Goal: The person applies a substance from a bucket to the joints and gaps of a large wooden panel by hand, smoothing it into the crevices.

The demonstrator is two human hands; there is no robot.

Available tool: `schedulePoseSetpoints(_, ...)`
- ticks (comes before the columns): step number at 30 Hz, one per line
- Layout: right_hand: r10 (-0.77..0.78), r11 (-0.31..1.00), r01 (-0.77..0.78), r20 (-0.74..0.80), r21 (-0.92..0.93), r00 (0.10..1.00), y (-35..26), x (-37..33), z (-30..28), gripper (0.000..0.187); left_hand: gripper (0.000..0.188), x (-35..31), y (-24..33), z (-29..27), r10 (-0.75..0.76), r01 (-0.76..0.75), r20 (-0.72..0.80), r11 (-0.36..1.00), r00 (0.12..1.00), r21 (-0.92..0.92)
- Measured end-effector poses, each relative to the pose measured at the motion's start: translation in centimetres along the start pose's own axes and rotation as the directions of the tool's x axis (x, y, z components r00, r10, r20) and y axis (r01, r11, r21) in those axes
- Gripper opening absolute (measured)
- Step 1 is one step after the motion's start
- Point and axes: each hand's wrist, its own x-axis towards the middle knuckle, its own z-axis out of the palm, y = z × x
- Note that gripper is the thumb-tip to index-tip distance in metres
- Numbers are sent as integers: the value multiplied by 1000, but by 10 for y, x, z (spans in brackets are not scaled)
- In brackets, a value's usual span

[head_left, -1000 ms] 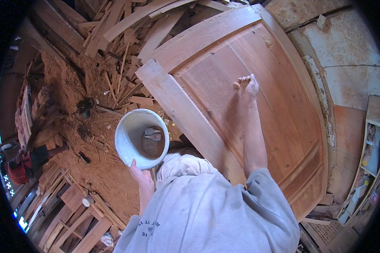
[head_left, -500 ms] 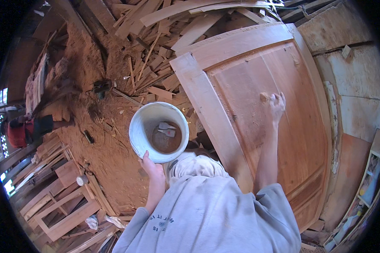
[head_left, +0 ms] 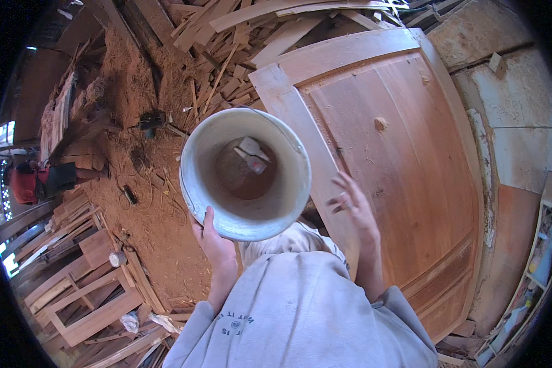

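Note:
My left hand (head_left: 213, 240) grips the lower left rim of a white bucket (head_left: 196, 165), its thumb over the edge. Down in the bucket lie brown contents (head_left: 236, 181) and a few pale flat pieces (head_left: 253, 153); I cannot make out their kind. To the right, my right hand (head_left: 354, 205) has nothing in it, and its fingers are spread. It hovers at the left side of a wooden panel door (head_left: 411, 159). A small light-brown lump (head_left: 381, 124) rests on the door's upper panel, away from both hands.
Scrap wood (head_left: 227, 86) is heaped beyond the bucket. Sawdust covers the floor (head_left: 159, 233) to the left, where wooden frames (head_left: 98, 313) are piled. A person in red (head_left: 27, 184) is at the far left. Stained boards (head_left: 515, 153) stand right of the door.
My right hand has let go of the lump, left it on the door and moved toward the bucket. My left hand has raised the bucket and brought it right.

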Motion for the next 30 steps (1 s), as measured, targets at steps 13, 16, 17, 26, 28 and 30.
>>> schedulePoseSetpoints(13,215,972,-116,-583,203,784,-4,-113,-37,46,63,-64,-52,101,-377,-313,862,819,338,481)
schedulePoseSetpoints(16,246,950,-19,-713,310,657,9,-127,-57,49,66,-20,-93,152,-275,-112,931,945,239,308)
schedulePoseSetpoints(17,248,950,2,-759,311,602,17,-125,-61,53,53,14,-107,169,-235,-236,892,910,385,342)
schedulePoseSetpoints(26,412,871,51,-783,489,466,34,-100,-48,55,22,300,-95,336,-52,-359,816,880,576,310)
schedulePoseSetpoints(28,412,869,90,-812,487,413,44,-96,-42,56,23,318,-108,361,-246,-505,854,718,459,479)
schedulePoseSetpoints(30,439,865,62,-811,498,386,43,-94,-35,54,25,334,-123,370,-371,-488,846,697,382,526)
